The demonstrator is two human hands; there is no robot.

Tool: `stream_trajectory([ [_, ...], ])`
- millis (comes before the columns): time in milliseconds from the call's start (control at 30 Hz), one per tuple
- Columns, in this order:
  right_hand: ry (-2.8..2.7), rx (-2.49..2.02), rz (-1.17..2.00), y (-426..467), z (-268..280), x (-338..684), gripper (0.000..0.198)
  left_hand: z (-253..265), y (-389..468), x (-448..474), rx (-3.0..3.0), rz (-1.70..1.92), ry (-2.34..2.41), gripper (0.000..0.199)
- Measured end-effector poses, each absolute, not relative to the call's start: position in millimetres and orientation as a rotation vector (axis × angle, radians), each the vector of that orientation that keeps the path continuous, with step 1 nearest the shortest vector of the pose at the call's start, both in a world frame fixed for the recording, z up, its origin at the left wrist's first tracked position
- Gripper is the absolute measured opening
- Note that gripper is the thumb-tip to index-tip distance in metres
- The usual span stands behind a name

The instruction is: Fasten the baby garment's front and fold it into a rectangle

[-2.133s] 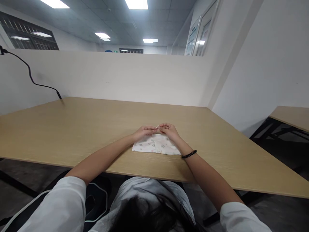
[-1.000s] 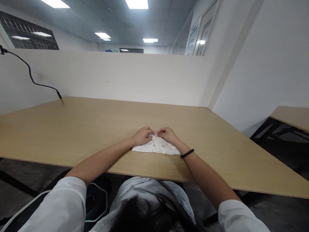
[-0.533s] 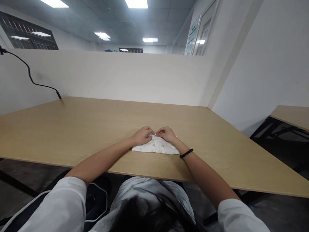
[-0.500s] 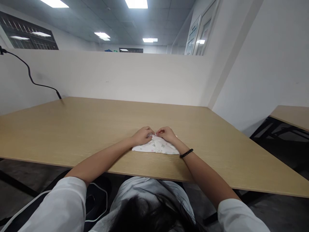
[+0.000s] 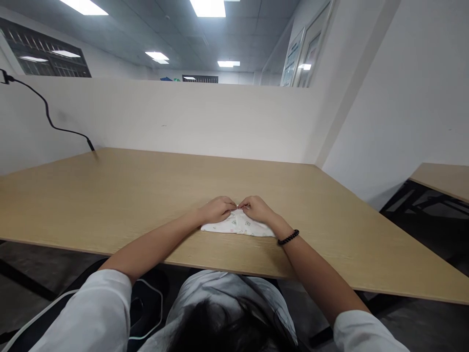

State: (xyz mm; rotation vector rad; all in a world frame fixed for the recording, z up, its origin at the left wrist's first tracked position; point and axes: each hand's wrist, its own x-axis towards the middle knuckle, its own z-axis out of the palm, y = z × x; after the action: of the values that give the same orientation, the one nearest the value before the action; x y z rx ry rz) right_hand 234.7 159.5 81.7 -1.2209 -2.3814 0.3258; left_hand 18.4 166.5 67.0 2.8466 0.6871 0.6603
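A white cloth (image 5: 240,226) with a small printed pattern lies on the table near its front edge, folded into a low, wide shape. At its far edge, near the middle, my left hand (image 5: 219,210) pinches the fabric from the left. My right hand (image 5: 257,209) pinches the same edge from the right, its fingertips almost meeting those of the left. Both hands cover parts of the cloth's upper side. What sort of cloth item it is cannot be made out.
The wooden table (image 5: 146,190) runs back to a low white partition (image 5: 205,122). A black cable (image 5: 47,112) hangs at the left. Another table (image 5: 443,178) stands at the right. A black beaded bracelet (image 5: 288,237) circles my right wrist.
My right hand has shifted slightly, its fingers now bent closer over the cloth's far edge. My left hand stays almost in place, and the view has tilted a little.
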Motion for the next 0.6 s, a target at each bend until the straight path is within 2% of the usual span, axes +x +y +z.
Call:
stream_trajectory([
  [100,-2.544,-1.248,0.219,152,87,235,0.034,68,165,19,2.844,0.624,0.616,0.042],
  [300,-2.674,-1.362,-0.024,142,92,225,0.031,73,166,19,2.710,0.565,0.722,0.042],
  [600,-2.444,-1.296,0.070,156,91,235,0.040,71,166,20,2.720,0.665,0.863,0.041],
])
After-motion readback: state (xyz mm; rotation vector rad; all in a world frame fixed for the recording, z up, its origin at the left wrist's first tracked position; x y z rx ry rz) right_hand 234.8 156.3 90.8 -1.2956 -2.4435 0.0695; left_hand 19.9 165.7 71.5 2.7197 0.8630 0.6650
